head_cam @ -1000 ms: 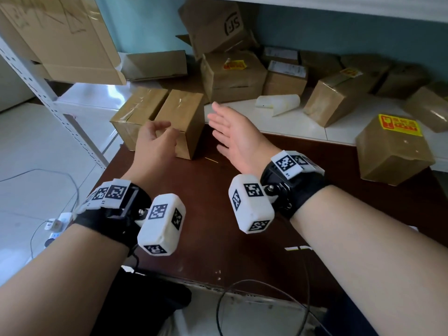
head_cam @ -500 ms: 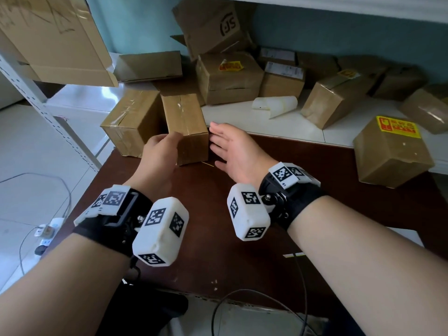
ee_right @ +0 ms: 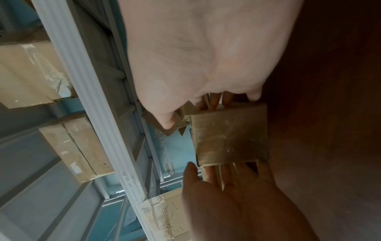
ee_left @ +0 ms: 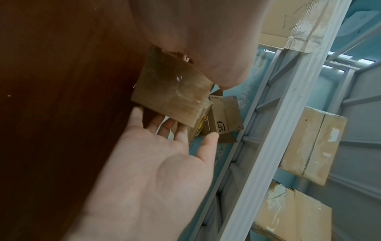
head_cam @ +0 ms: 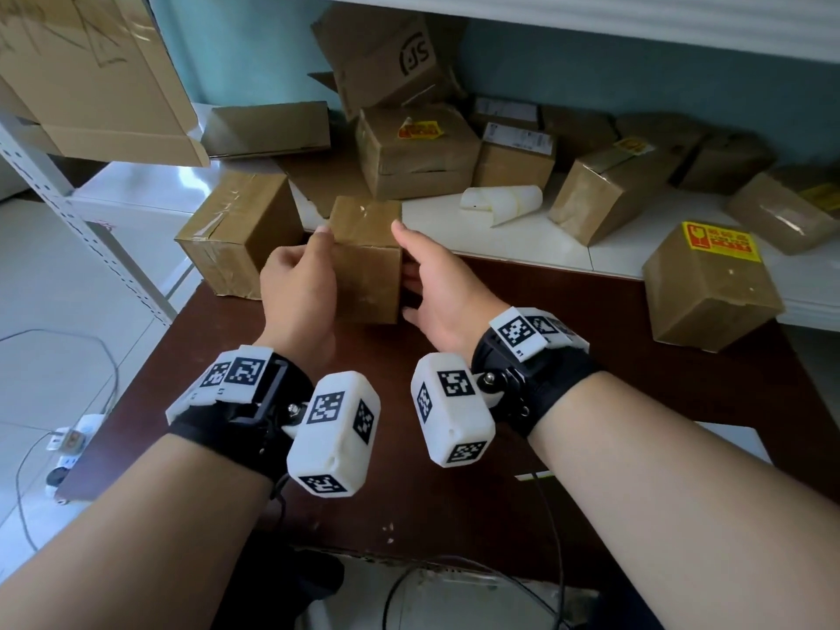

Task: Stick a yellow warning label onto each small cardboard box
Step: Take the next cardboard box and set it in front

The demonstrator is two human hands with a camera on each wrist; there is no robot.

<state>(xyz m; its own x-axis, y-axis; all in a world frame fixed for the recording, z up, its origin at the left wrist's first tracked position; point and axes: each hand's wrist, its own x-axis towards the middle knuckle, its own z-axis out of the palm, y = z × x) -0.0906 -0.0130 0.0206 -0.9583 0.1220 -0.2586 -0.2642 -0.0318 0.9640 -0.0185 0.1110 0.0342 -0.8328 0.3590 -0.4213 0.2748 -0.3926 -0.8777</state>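
A: What is the box (head_cam: 366, 261) like, and where is it?

B: It is a small brown cardboard block, squarish, its top glossy with clear tape. It stands at the far edge of the dark brown table (head_cam: 454, 507), between the two hands.

A: How do the hands hold it?

B: The left hand (head_cam: 297, 293) lies against its left face with the thumb hooked on the top edge. The right hand (head_cam: 443, 288) flanks the right face, thumb up at the top corner and fingers (ee_left: 164, 125) fairly straight along the side. From the wrist views both hands clasp the box from opposite sides, with fingers reaching behind it.

A: Is there a label on it?

B: Its visible faces are plain cardboard and tape.

A: What lies around it?

B: Just to the left a second taped box (head_cam: 236, 234) overhangs the table corner. Beyond, on a white shelf (head_cam: 613, 261), more boxes lie jumbled. One at the back has a crumpled yellow label (head_cam: 420, 129) on top. Another at the right, half on the table, has a flat yellow label with red print (head_cam: 720, 238). A curled strip of white backing paper (head_cam: 504, 203) lies on the shelf between them. An open box marked SF (head_cam: 391, 52) leans against the blue wall.
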